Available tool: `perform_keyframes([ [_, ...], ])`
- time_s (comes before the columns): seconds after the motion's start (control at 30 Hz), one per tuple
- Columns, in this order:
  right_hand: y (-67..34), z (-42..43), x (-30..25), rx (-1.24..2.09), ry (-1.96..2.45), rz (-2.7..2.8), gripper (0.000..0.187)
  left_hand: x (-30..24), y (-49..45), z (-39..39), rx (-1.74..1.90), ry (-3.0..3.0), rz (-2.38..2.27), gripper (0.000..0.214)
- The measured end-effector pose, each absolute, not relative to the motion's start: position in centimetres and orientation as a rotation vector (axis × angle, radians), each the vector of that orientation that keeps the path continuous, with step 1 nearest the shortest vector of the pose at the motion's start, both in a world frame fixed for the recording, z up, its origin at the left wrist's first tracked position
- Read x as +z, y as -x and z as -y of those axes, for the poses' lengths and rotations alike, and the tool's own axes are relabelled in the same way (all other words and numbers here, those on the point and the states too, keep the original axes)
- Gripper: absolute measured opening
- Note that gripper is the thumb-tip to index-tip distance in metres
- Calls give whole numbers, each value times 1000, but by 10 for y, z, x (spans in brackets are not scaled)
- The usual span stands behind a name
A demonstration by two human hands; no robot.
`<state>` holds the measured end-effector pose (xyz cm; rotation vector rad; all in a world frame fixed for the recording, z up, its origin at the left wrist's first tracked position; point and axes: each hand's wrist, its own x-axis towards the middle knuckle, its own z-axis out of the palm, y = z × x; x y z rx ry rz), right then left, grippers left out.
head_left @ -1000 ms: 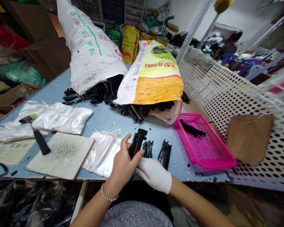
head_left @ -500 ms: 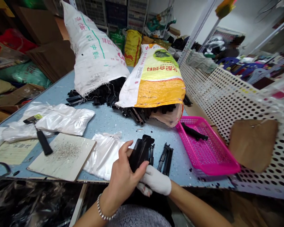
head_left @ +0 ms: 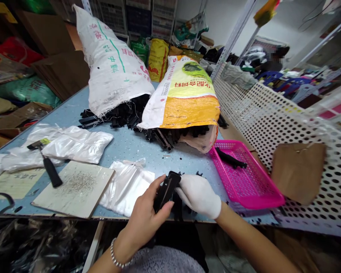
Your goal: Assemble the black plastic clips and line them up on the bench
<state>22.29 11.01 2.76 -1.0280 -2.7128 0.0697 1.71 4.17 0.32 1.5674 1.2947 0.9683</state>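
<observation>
My left hand [head_left: 147, 212], bare with a beaded bracelet, is wrapped round a black plastic part [head_left: 167, 189] at the table's front edge. At the upper right end of that part is my right hand [head_left: 200, 195] in a white glove. Its fingers are bent and pressed together against the part; their tips are partly hidden. More black pieces [head_left: 199, 173] lie on the table behind and under the glove, mostly covered by it. Left of my hands lies a stack of clear plastic bags [head_left: 125, 189].
A pink basket [head_left: 261, 203] holding a black piece stands on the right, beside a perforated white panel [head_left: 295, 117]. Two woven sacks [head_left: 113, 72] spill black parts at the back. A hammer [head_left: 52, 172] rests by a pale board [head_left: 57, 199] on the left.
My gloved right hand has moved up and to the right, from below the black part to its upper end. My left hand has tilted the part and still holds it.
</observation>
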Motion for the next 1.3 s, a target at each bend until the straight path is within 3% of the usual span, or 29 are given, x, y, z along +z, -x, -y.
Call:
perform_keyframes([
  [0.1, -230, -111, 19, -23, 927, 2762, 36, -1, -17, -41, 914, -1580, -1251, 56],
  [0.2, -234, -107, 9, 139, 947, 2725, 34, -10, -19, -40, 926, -1602, -1201, 54],
  [0.3, -229, -95, 1, 672, 1071, 2475, 33, -15, -18, -39, 935, -1664, -1167, 57],
  [0.43, -215, -77, -7, 1560, 1196, 1678, 39, -11, -13, -37, 922, -1744, -1179, 59],
  [0.53, -213, -76, -8, 1769, 1181, 1460, 42, -6, -12, -36, 906, -1694, -1255, 64],
  [0.7, -222, -88, -4, 1675, 1116, 1652, 48, -7, -15, -35, 954, -1619, -1313, 70],
  [0.97, -234, -113, 4, 1606, 1087, 1825, 50, -14, -7, -38, 958, -1673, -1281, 55],
  [1.17, -189, -211, 14, 858, 1672, 2081, 32, -59, -27, -69, 1093, -1165, -1317, 44],
  [1.3, -151, -267, 5, 838, 1817, 2031, 31, -88, -61, -80, 1189, -1245, -1478, 39],
])
